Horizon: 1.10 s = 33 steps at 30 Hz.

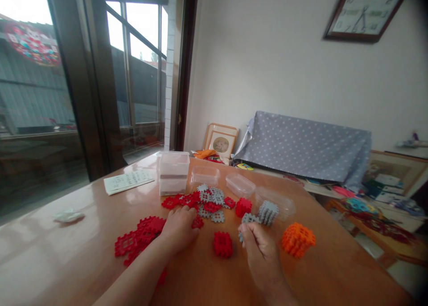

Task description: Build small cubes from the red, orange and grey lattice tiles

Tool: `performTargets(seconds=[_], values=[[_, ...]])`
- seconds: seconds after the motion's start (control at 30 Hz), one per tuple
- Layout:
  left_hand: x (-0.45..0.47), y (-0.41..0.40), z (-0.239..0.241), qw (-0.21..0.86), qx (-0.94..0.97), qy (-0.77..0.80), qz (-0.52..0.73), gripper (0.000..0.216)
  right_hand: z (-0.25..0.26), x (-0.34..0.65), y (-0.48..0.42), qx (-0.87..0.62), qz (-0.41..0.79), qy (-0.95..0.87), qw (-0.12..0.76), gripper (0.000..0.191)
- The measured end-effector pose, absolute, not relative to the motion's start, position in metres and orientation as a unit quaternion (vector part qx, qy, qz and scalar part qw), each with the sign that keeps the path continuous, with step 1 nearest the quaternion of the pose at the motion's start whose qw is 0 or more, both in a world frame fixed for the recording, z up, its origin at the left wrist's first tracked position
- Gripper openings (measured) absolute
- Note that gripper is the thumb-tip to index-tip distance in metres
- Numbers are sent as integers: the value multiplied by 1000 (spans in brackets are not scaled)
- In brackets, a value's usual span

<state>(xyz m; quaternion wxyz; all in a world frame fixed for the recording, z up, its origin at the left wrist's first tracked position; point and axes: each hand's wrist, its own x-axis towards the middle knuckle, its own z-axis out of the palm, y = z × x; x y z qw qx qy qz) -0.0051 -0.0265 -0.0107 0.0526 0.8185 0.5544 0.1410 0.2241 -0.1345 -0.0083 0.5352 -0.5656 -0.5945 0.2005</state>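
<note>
My right hand [262,252] is closed, with grey notched plastic tiles [250,218] pinched between thumb and fingers above the table. Its grip hides how many there are. My left hand [179,226] reaches to the near edge of a mixed pile, its fingers curled downward; a red tile [197,222] shows right by its fingertips, and what they hold is hidden. Grey loose tiles [214,197] lie among red ones in that pile. A heap of red tiles [143,234] spreads beside my left forearm. Between my hands stands a red stack [222,244].
Another red stack [243,207], a grey stack [268,212] and an orange stack [298,240] stand at right. Clear plastic tubs [240,185] line the back, beside stacked white boxes [174,173]. A written paper [129,181] and crumpled wrapper [68,215] lie at left on the table [83,261].
</note>
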Motion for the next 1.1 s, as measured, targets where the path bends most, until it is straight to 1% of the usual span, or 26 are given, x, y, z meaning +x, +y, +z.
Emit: performTargets(seconds=[0.1, 0.17, 0.2, 0.27, 0.33, 0.37, 0.4, 0.47, 0.53, 0.6, 0.67, 0.73, 0.8, 0.87, 1.0, 1.1], values=[[-4, -25, -12, 93, 807, 548, 197, 10, -7, 225, -135, -574, 206, -577, 544, 40], [-1, -26, -12, 173, 787, 536, 252, 8, -5, 225, -135, -578, 213, -565, 549, 41], [1, -28, -10, 237, 770, 524, 277, 9, -4, 225, -135, -578, 214, -564, 549, 41], [6, -33, -6, 407, 711, 475, 320, 12, -3, 224, -135, -574, 211, -573, 546, 37], [11, -39, -1, 592, 608, 401, 344, 17, -5, 222, -134, -570, 196, -589, 538, 27], [13, -42, 2, 669, 546, 369, 344, 20, -7, 220, -134, -570, 185, -598, 532, 28], [14, -44, 4, 728, 490, 343, 334, 22, -9, 219, -134, -569, 171, -610, 525, 35], [17, -48, 7, 802, 414, 306, 303, 24, -14, 216, -134, -562, 139, -641, 503, 54], [19, -51, 7, 834, 396, 270, 273, 26, -16, 214, -134, -550, 111, -678, 476, 68], [21, -52, 6, 849, 399, 243, 247, 30, -15, 213, -136, -541, 95, -706, 447, 73], [23, -54, 4, 857, 400, 233, 225, 33, -11, 212, -137, -538, 89, -721, 427, 68], [25, -55, 3, 858, 396, 243, 221, 34, -9, 212, -137, -539, 88, -725, 419, 60], [27, -57, 2, 849, 399, 252, 239, 35, -8, 211, -136, -547, 88, -718, 421, 55], [29, -59, 2, 832, 414, 250, 271, 36, -9, 210, -134, -562, 92, -705, 423, 55], [31, -60, -1, 788, 458, 245, 331, 32, -8, 210, -133, -579, 113, -692, 416, 50], [31, -57, -5, 747, 503, 271, 339, 37, -3, 214, -135, -567, 127, -697, 420, 39]])
